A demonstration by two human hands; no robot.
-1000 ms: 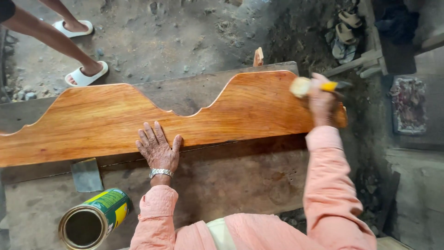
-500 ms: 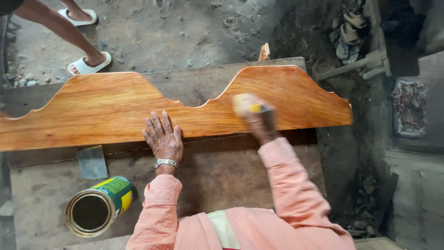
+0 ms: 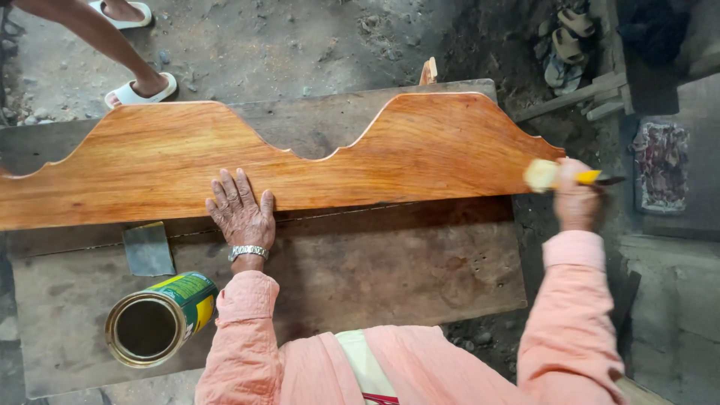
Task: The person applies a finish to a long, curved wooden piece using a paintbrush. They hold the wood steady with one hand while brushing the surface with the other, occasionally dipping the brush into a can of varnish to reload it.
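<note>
Rough wooden desk [image 3: 390, 277] on a dirt floor [image 3: 285, 45], someone's sandalled feet [image 3: 139, 90] far side. Left hand [image 3: 241, 214] flat, fingers spread, pressing the glossy orange scalloped board [image 3: 300, 161]. Right hand [image 3: 576, 199] closed round a yellow-handled brush [image 3: 559, 177] w/ bristles at the board's right end. Open tin [image 3: 157, 319] near left elbow.

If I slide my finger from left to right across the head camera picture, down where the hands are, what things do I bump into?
Open tin can → flat metal scraper → left hand pressed on the shiny wavy-topped wooden board → brush → right hand gripping it at the board's right end.
</note>
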